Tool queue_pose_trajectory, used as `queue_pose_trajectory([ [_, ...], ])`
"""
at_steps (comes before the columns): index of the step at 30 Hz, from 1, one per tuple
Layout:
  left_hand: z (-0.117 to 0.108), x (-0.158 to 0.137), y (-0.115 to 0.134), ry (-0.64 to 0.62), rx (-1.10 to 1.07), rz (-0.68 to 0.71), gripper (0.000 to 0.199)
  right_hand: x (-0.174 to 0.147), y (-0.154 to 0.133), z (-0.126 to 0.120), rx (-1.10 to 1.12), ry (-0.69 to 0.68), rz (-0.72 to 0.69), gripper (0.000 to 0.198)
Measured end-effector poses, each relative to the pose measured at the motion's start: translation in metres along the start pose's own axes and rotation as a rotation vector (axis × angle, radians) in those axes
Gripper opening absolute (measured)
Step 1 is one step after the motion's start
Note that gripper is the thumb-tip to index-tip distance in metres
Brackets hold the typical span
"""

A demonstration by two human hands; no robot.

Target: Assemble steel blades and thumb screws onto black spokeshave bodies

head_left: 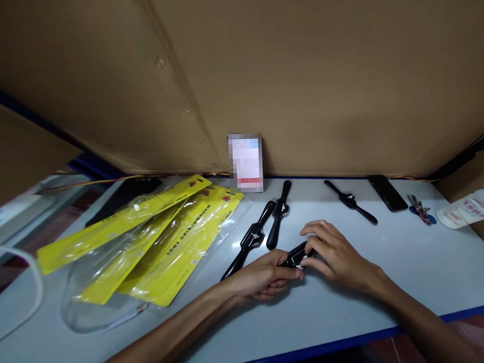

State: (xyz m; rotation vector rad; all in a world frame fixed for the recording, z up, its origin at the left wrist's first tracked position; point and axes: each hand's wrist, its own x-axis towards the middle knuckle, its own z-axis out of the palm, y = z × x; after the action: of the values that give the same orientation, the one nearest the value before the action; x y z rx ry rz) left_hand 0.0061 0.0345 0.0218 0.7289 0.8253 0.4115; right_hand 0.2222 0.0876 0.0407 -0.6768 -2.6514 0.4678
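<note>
My left hand [275,275] is closed around one handle of a black spokeshave [295,255], held low above the table near its front. The fingers of my right hand [327,250] curl over the tool's middle part, thumb underneath; its far handle is mostly hidden behind them. Just beyond my left hand lie two more black spokeshaves, one [252,237] slanting toward my wrist and another [280,214] behind it. A third loose spokeshave [349,200] rests apart, farther back on the right.
Yellow cards in clear plastic packaging [176,247] overlap on the left of the white table [350,315]. A phone with a lit, blurred screen [246,163] leans on the cardboard wall [302,84]. Back right are a dark phone [388,193], keys [421,209] and a white bottle [467,208].
</note>
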Motion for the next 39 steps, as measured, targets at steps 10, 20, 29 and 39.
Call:
queue_pose_trajectory([
  [10, -0.003, 0.002, 0.0, 0.047, -0.04, -0.015, 0.038, -0.001, -0.015, 0.022, -0.147, 0.126, 0.079, 0.012],
  [20, 0.002, 0.008, -0.012, 0.173, -0.121, 0.148, 0.041, -0.004, 0.065, -0.027, -0.239, 0.349, 0.467, 0.013],
  [29, -0.002, 0.006, -0.002, 0.216, 0.003, 0.366, 0.088, -0.033, 0.114, -0.057, -0.387, -0.075, 0.889, 0.029],
  [39, 0.002, 0.002, -0.002, 0.471, 0.428, 0.504, 0.084, -0.026, 0.121, -0.047, -0.329, -0.079, 0.877, 0.028],
])
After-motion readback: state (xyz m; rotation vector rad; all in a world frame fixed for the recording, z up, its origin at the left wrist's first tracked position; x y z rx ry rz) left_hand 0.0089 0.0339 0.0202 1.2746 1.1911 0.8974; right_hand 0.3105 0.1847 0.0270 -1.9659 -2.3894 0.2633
